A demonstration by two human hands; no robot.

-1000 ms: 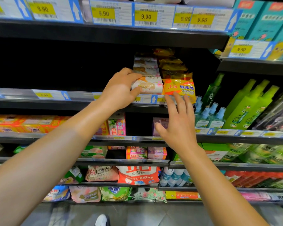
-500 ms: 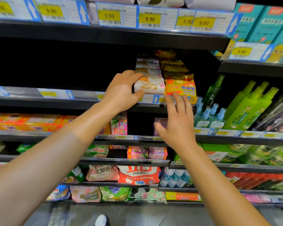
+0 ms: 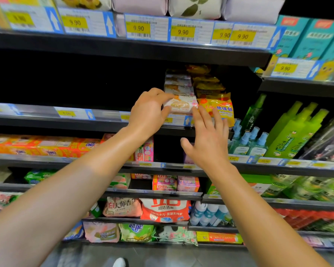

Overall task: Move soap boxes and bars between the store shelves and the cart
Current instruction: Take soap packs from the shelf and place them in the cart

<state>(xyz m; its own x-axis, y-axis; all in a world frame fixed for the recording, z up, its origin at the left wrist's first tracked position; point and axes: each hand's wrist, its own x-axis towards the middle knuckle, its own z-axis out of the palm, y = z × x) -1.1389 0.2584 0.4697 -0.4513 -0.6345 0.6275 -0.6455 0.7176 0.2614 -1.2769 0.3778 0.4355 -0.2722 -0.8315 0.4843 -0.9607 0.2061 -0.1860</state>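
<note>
The right hand (image 3: 206,143) reaches with fingers spread, holding nothing. Beyond it, the left hand (image 3: 148,112) pinches the white soap bar (image 3: 181,106) at the shelf (image 3: 104,126) front. Likely light, stiff, slick-wrapped; best held by its long edges.

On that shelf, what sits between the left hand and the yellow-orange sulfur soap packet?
In the head view, the white soap bar pack sits there, pinched by the left hand and touching the yellow-orange sulfur soap packet.

right hand (image 3: 206,143) fingers now touching white soap box (image 3: 181,106)
</note>
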